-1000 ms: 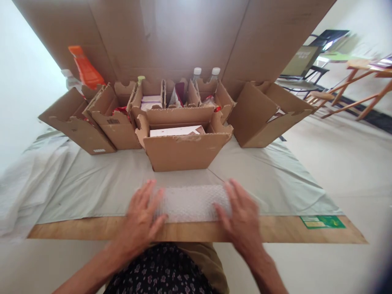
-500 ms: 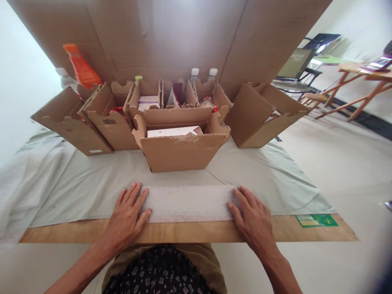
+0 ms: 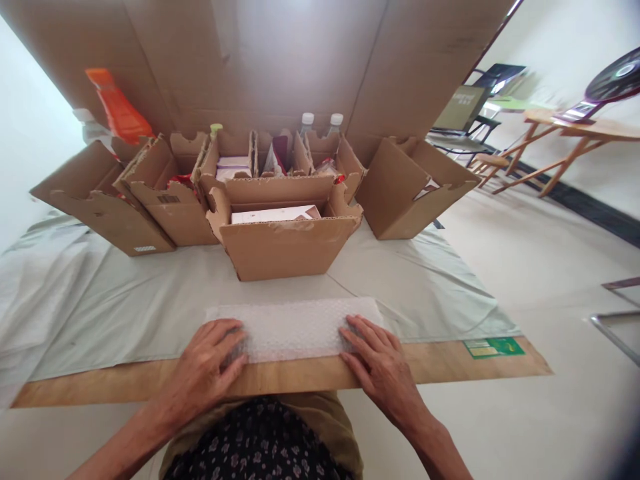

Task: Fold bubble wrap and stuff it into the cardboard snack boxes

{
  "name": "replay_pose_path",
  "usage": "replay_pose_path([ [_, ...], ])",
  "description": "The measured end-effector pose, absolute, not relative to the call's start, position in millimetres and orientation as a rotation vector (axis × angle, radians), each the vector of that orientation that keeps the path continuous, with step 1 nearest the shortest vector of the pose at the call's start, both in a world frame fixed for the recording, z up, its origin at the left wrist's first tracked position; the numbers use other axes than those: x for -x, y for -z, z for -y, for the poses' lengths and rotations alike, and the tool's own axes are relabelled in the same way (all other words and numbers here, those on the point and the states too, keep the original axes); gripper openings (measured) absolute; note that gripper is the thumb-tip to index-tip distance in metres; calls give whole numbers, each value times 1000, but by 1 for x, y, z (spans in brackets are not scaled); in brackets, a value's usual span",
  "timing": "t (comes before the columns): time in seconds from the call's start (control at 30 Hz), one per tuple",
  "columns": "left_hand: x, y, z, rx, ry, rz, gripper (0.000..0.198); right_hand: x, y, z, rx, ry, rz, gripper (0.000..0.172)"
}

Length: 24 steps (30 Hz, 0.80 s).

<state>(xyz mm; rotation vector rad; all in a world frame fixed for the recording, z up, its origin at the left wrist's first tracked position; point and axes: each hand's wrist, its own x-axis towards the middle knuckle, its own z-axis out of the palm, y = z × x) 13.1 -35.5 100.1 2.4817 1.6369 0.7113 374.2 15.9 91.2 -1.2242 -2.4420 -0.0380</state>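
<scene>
The left hand (image 3: pixel 205 357) and right hand (image 3: pixel 377 357) rest on the bubble wrap (image 3: pixel 295 330), 1 per side, fingers loosely wide. Perhaps this keeps it flat.

Your head camera, facing forward and down from above your lap (image 3: pixel 260 440), left hand (image 3: pixel 207 360) and right hand (image 3: pixel 377 357) near, front cardboard box (image 3: pixel 285 248) farther, cardboard backdrop (image 3: pixel 280 60) beyond.
</scene>
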Motion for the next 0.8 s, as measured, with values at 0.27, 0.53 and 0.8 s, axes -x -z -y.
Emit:
replay_pose_path([
  [0.27,-4,-100,7,-2428,-435,-1945,20,-365,-98,-18,1098,117,2427,27],
  [0.53,-11,-104,14,-2386,-676,-1834,12,-358,-113,-24,1009,170,2357,27],
  [0.8,-41,-127,19,-1693,-742,-1765,26,-375,-136,-46,1110,460,2132,23],
])
